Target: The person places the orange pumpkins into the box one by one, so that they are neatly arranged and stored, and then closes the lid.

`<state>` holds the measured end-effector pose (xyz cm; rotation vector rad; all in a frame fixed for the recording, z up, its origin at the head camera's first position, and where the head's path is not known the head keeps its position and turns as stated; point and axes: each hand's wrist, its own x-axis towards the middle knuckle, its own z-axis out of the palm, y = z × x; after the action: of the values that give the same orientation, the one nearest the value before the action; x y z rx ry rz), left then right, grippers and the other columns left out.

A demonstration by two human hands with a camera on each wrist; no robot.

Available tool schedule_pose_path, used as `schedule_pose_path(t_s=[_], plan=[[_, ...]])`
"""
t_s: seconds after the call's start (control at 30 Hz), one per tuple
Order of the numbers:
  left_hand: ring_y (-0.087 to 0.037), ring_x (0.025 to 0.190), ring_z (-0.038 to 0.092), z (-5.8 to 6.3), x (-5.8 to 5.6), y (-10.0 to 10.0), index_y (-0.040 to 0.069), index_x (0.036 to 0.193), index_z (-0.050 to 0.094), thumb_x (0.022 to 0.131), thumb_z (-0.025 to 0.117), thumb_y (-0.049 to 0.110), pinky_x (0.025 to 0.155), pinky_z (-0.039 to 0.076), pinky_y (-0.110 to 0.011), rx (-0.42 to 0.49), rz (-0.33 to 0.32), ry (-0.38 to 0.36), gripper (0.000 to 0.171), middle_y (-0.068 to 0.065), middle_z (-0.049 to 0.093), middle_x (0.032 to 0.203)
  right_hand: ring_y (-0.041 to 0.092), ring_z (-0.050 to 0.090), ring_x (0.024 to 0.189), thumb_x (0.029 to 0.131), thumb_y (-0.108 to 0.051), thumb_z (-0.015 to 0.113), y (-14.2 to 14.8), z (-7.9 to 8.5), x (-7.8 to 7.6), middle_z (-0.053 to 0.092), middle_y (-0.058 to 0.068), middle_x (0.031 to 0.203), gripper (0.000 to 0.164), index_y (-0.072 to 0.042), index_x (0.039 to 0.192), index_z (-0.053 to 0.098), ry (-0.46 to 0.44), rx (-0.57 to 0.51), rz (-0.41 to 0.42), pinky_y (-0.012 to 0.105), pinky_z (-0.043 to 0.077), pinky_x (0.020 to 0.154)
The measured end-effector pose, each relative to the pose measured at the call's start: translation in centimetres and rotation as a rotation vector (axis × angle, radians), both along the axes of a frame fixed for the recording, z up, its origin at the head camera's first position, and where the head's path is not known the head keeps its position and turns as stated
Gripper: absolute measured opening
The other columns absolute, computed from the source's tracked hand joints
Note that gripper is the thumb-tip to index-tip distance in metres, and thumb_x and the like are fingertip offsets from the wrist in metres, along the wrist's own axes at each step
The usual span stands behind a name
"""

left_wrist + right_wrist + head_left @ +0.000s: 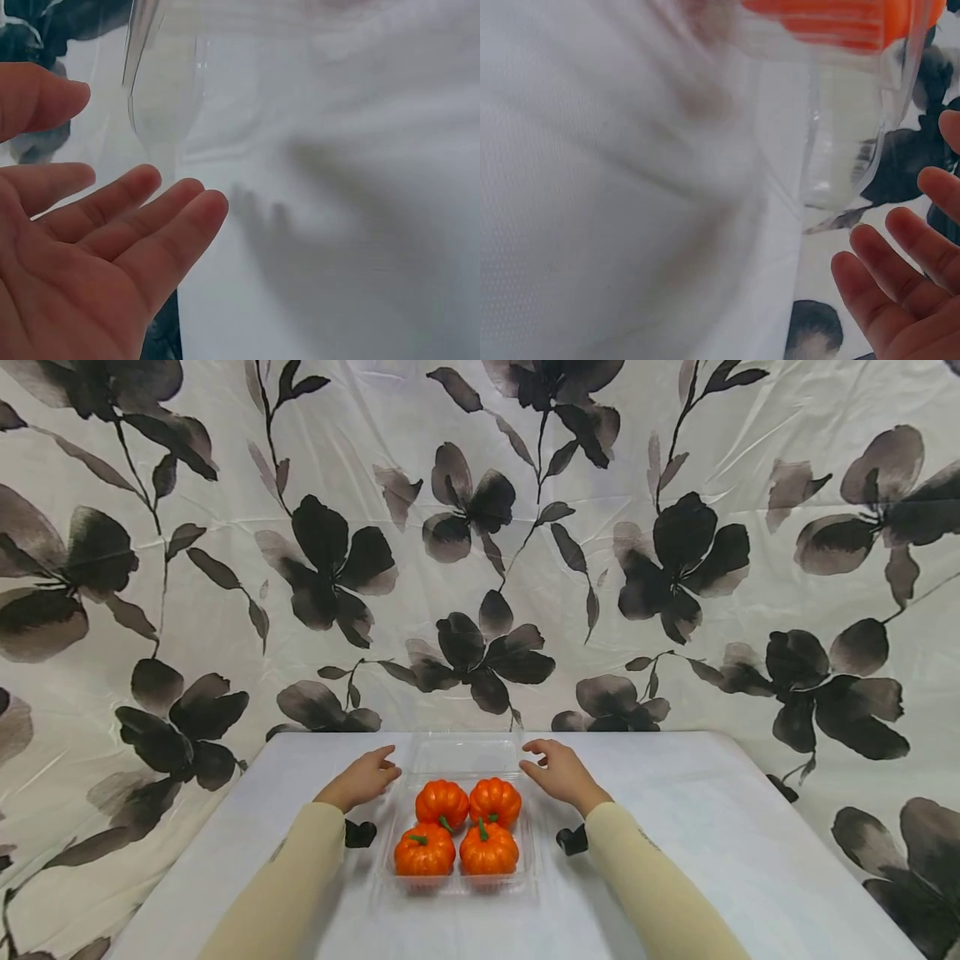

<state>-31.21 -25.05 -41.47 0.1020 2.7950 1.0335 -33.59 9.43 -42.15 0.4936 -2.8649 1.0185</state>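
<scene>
A clear plastic clamshell box (528, 847) stands on the table with its lid (467, 753) folded back at the far side. Several small orange pumpkins (424, 853) with green stems sit inside in two rows. My left hand (365, 779) hovers by the left side of the lid, its fingers loosely spread and apart from the plastic, as the left wrist view of the hand (112, 240) also shows. On the opposite side, my right hand (562, 770) is held near the lid's right edge. Its fingers (870, 281) are relaxed and hold nothing.
A white cloth covers the table (675, 843), with its far edge just behind the lid. Beyond hangs a pale curtain (585, 643) printed with dark flowers. Dark wrist-camera mounts (572, 841) stick out below the sleeves.
</scene>
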Motion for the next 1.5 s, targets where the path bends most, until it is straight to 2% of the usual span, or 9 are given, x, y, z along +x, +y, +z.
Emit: schedule_pose_path(t_s=[0.2,0.53,0.73,0.9,1.13,1.3,1.5], plan=[[-0.029,0.102,0.066,-0.2,-0.7,-0.4,-0.009,0.145,0.034,0.096,0.052,0.021,0.089,0.056,-0.043,0.039,0.02,-0.021,0.06,-0.03,0.055,0.133,0.026,0.064,0.106,0.093,-0.034,0.061,0.1,-0.6,-0.6,0.064,0.01,0.124,0.04,-0.011,0.125,0.062,-0.029,0.009,-0.037,0.043,0.054,0.092],[-0.025,0.095,0.065,-0.8,-1.9,-0.4,-0.007,0.135,0.05,0.096,0.055,0.025,0.084,0.057,-0.038,0.051,0.059,-0.07,0.051,-0.021,0.066,0.118,0.026,0.063,0.106,0.094,-0.037,0.058,0.1,-1.7,-1.5,0.066,0.01,0.121,0.041,-0.011,0.125,0.064,-0.104,0.051,-0.061,0.045,0.052,0.095],[-0.022,0.091,0.065,-0.8,-1.9,-0.1,-0.007,0.128,0.056,0.097,0.053,0.024,0.076,0.057,-0.032,0.07,0.066,-0.067,0.045,-0.018,0.068,0.111,0.029,0.06,0.111,0.096,-0.037,0.054,-0.1,-1.7,-1.6,0.066,0.011,0.123,0.043,-0.008,0.125,0.064,-0.137,0.04,-0.066,0.049,0.047,0.101],[-0.021,0.092,0.065,-1.0,-1.9,0.2,-0.008,0.127,0.057,0.097,0.052,0.022,0.079,0.057,-0.034,0.068,0.065,-0.055,0.042,-0.019,0.068,0.112,0.03,0.059,0.116,0.097,-0.032,0.052,-0.2,-1.8,-1.6,0.064,0.012,0.126,0.04,-0.007,0.125,0.064,-0.129,0.017,-0.061,0.049,0.045,0.105],[-0.023,0.091,0.066,-0.7,-1.6,0.5,-0.009,0.127,0.057,0.097,0.053,0.021,0.078,0.057,-0.034,0.074,0.061,-0.025,0.042,-0.021,0.068,0.112,0.03,0.061,0.111,0.097,-0.029,0.053,-0.1,-1.9,-1.5,0.066,0.012,0.121,0.037,-0.006,0.123,0.065,-0.101,0.003,-0.063,0.048,0.048,0.1],[-0.026,0.093,0.066,-0.5,-1.5,0.5,-0.007,0.128,0.057,0.096,0.055,0.022,0.08,0.058,-0.036,0.045,0.063,0.008,0.043,-0.022,0.068,0.112,0.028,0.063,0.108,0.096,-0.028,0.054,-0.1,-1.8,-1.3,0.068,0.01,0.117,0.037,-0.006,0.124,0.064,-0.086,-0.017,-0.069,0.046,0.05,0.097],[-0.026,0.092,0.066,-0.5,-1.3,0.3,-0.005,0.126,0.058,0.095,0.058,0.024,0.08,0.058,-0.036,0.056,0.077,0.039,0.043,-0.02,0.069,0.11,0.027,0.065,0.105,0.095,-0.026,0.056,-0.2,-1.7,-1.2,0.069,0.009,0.114,0.036,-0.006,0.124,0.064,-0.051,-0.051,-0.074,0.046,0.051,0.096]])
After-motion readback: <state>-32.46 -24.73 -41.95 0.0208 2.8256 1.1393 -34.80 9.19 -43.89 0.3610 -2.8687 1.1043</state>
